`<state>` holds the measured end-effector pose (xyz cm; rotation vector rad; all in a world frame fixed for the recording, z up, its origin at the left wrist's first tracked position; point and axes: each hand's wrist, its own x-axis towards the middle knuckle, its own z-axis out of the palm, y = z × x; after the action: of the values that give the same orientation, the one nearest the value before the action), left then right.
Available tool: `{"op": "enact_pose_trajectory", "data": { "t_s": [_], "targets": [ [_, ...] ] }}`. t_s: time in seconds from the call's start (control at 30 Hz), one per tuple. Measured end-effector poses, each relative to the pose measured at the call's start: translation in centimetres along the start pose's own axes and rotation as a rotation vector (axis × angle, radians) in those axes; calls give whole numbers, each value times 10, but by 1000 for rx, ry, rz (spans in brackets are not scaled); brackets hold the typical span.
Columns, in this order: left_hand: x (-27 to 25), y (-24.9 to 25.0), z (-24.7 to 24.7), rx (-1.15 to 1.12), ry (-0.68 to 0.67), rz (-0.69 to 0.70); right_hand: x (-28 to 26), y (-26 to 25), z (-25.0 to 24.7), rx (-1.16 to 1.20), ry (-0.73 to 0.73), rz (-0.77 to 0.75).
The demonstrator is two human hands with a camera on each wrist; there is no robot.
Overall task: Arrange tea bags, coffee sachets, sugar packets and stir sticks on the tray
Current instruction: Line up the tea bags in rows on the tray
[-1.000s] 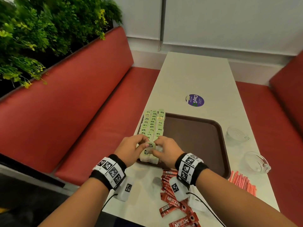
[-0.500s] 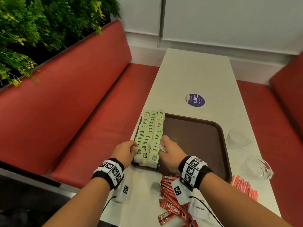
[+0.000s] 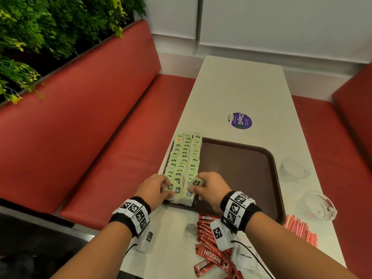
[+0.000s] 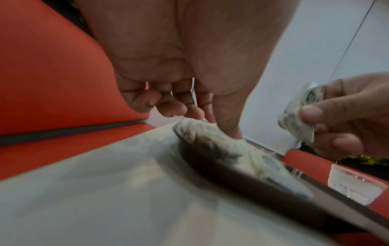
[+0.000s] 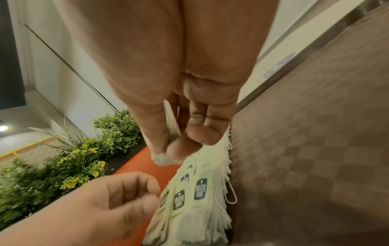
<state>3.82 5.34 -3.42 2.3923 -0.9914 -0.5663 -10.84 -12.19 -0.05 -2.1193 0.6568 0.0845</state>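
The long pale surface [image 3: 239, 91] is running away toward twelve o'clock between red benches [image 3: 90, 125], and the brown tray [image 3: 237, 170] is lying on its near half. Three rows of green-tagged tea bags [image 3: 186, 156] are filling the tray's nine o'clock edge, overlapping like shingles from the near rim to the far one.

The left hand [image 3: 154, 190] is resting at the seven o'clock corner of the tray, its fingers curled against the nearest bags in the left rows; whether it is gripping one or only pressing them, I cannot tell. The right hand [image 3: 209, 187] is sitting just beside it at the near end of the right row, pinching a single tea bag [image 3: 195, 183] between thumb and fingertips and holding it tilted just above the row.

Red coffee sachets [image 3: 211, 252] are lying scattered on the surface at six o'clock of the tray. Pink stir sticks [image 3: 300, 230] are lying piled at its four o'clock corner, and two glass cups [image 3: 318, 205] are standing at three o'clock, apart from the tray. A purple sticker [image 3: 240, 120] is sitting at twelve o'clock beyond the tray.
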Motion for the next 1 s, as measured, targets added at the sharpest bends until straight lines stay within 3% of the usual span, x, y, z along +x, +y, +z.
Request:
{"op": "enact_pose_trajectory", "data": {
  "t_s": [0.13,0.27,0.37,0.47,0.6,0.7,0.9,1.0],
  "targets": [
    [-5,28,-10,-241,66,185,5,-2,3,-28,2,-39],
    [-3,47,-10,-189,11,287,7,-6,10,86,30,-85],
    [2,47,-9,-190,15,242,7,-7,9,112,61,-54],
    [8,38,-8,-142,30,119,9,0,2,-73,59,-5],
    [11,29,-2,6,-133,11,13,14,-2,-323,-85,136],
    [11,25,5,28,-154,2,12,16,0,-362,-148,124],
    [10,23,10,45,-35,4,13,15,8,-348,-156,58],
    [7,17,11,79,-107,38,12,12,8,-347,-141,31]
  ]
}}
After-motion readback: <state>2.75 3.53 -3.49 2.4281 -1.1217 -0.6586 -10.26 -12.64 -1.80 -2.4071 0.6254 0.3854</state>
